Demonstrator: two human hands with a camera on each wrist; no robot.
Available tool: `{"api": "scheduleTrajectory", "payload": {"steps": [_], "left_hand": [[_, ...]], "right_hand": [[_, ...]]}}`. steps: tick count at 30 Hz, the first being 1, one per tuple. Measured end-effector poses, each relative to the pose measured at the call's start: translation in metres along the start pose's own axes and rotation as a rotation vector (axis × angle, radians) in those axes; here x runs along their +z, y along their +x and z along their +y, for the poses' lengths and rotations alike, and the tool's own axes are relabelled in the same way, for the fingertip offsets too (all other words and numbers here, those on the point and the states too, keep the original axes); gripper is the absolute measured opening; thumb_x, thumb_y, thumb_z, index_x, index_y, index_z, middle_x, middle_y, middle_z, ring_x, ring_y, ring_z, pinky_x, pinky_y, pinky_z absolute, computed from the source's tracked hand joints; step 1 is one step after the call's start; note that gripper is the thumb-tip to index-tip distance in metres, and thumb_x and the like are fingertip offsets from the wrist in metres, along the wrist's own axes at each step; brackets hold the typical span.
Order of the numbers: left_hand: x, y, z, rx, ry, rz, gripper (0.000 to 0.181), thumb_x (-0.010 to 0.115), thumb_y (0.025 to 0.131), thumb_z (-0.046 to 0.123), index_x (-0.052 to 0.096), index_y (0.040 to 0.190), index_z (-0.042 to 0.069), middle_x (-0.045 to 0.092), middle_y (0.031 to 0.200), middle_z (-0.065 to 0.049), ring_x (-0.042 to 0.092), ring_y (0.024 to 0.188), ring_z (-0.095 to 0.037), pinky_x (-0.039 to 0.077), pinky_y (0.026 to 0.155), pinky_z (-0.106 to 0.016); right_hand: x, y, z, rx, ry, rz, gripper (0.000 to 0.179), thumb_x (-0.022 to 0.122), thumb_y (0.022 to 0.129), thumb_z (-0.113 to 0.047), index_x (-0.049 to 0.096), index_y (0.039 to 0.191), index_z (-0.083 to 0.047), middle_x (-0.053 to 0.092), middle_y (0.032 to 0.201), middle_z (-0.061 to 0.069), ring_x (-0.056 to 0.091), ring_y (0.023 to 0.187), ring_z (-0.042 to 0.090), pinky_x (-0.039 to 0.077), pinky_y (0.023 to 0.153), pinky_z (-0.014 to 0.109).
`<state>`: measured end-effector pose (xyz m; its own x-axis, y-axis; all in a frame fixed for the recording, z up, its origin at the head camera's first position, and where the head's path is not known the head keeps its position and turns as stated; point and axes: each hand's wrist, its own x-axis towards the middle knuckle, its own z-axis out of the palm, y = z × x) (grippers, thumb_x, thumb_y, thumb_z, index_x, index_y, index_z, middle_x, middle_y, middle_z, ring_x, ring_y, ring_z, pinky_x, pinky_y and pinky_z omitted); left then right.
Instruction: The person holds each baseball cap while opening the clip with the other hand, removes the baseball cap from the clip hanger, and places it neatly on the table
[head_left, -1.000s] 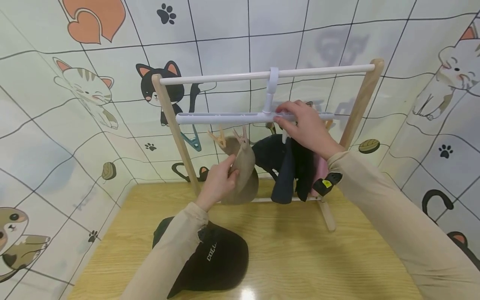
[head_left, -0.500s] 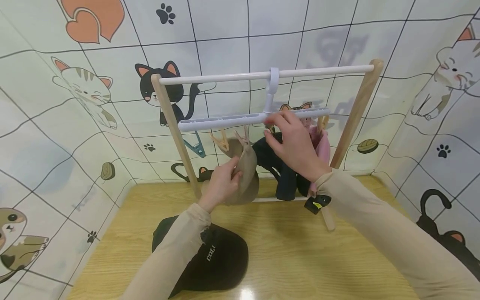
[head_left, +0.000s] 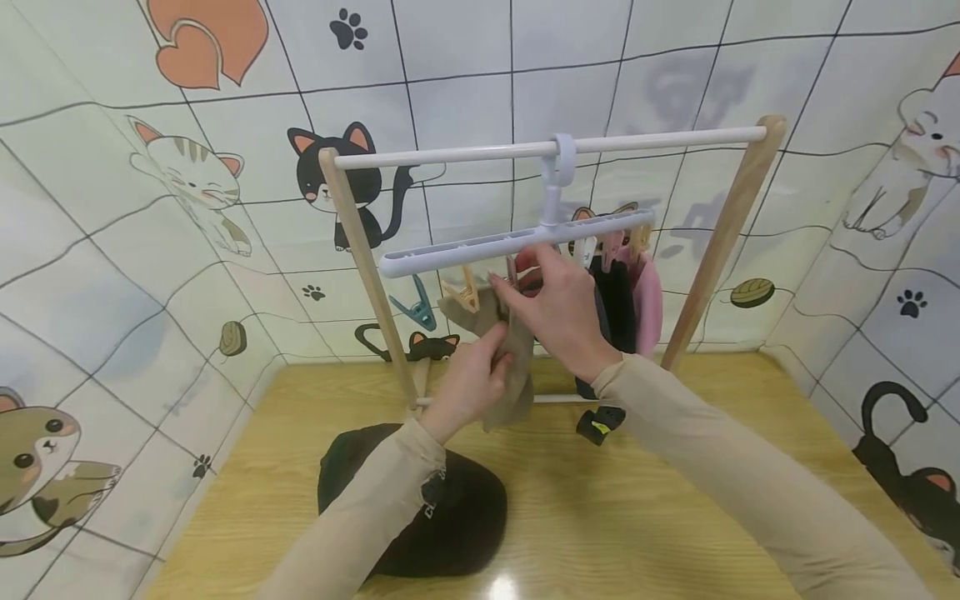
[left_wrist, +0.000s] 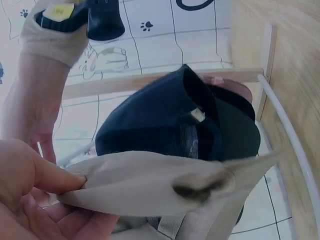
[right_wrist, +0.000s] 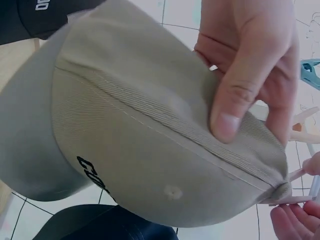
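A beige cap point(head_left: 517, 367) hangs under the left part of a white clip hanger point(head_left: 480, 251). My left hand point(head_left: 472, 379) pinches the cap's fabric near its top, the thumb point(right_wrist: 227, 120) lying along its seam in the right wrist view. Above it, my right hand point(head_left: 564, 308) pinches a pink clothespin point(right_wrist: 292, 200) at the end of the beige cap. Behind the beige cap hangs a navy cap point(left_wrist: 145, 120). A black cap point(head_left: 465, 525) lies on the table, partly covered by my left sleeve.
The hanger hooks over the white rail point(head_left: 465, 155) of a wooden-ended rack point(head_left: 727, 233). A teal clothespin point(head_left: 417, 310) and a yellow one point(head_left: 465, 293) hang at the left. Dark caps and a pink cap point(head_left: 647, 308) hang at the right. A cat-print wall stands behind.
My right hand has moved left and down from the hanger bar to the beige cap's clothespin. The hanger has swung, its left end nearer me, and the beige cap has turned.
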<state>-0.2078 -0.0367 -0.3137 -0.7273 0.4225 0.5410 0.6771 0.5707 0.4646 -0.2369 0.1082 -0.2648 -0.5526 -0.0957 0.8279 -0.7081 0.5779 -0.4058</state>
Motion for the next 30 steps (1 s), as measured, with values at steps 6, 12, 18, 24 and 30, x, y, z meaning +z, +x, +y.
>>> {"api": "scheduleTrajectory", "payload": {"steps": [6,12,18,24,30], "left_hand": [[0.004,-0.003,0.004,0.031,0.003,0.025,0.012,0.059,0.089,-0.004,0.049,0.092,0.002,0.051,0.061,-0.008,0.053,0.052,-0.021,0.038,0.048,-0.03],[0.003,-0.005,0.004,0.04,0.022,0.036,0.01,0.06,0.089,-0.004,0.053,0.096,-0.001,0.053,0.06,-0.008,0.056,0.05,-0.023,0.04,0.047,-0.031],[0.004,-0.006,0.006,0.036,0.004,0.034,0.008,0.058,0.09,-0.004,0.054,0.097,-0.002,0.044,0.054,-0.003,0.045,0.042,-0.017,0.033,0.043,-0.027],[0.003,-0.01,0.009,0.061,-0.009,0.068,0.01,0.059,0.089,-0.006,0.054,0.096,-0.001,0.05,0.06,-0.006,0.05,0.049,-0.018,0.037,0.047,-0.029],[-0.007,-0.014,0.013,0.071,-0.056,0.109,0.019,0.06,0.086,-0.006,0.045,0.08,0.005,0.039,0.057,0.002,0.039,0.046,-0.012,0.031,0.044,-0.024]], "right_hand": [[-0.001,0.0,-0.001,-0.006,-0.047,-0.032,0.022,0.073,0.085,-0.023,0.062,0.082,-0.005,0.068,0.068,0.004,0.065,0.061,0.014,0.047,0.058,0.034],[-0.002,0.003,-0.001,-0.029,-0.011,-0.103,0.017,0.068,0.087,-0.022,0.062,0.079,-0.008,0.06,0.059,-0.001,0.058,0.055,0.012,0.04,0.053,0.035],[0.002,0.004,-0.003,0.044,0.011,-0.113,0.024,0.07,0.087,-0.029,0.059,0.076,-0.012,0.067,0.067,-0.001,0.065,0.062,0.009,0.044,0.062,0.036],[0.0,0.008,-0.005,0.091,0.086,-0.137,0.028,0.072,0.088,-0.026,0.059,0.069,-0.009,0.063,0.062,0.001,0.061,0.056,0.012,0.038,0.05,0.029],[-0.006,0.019,-0.008,0.348,0.404,-0.302,0.031,0.067,0.092,-0.024,0.066,0.072,0.0,0.06,0.065,0.008,0.061,0.061,0.018,0.052,0.055,0.029]]}}
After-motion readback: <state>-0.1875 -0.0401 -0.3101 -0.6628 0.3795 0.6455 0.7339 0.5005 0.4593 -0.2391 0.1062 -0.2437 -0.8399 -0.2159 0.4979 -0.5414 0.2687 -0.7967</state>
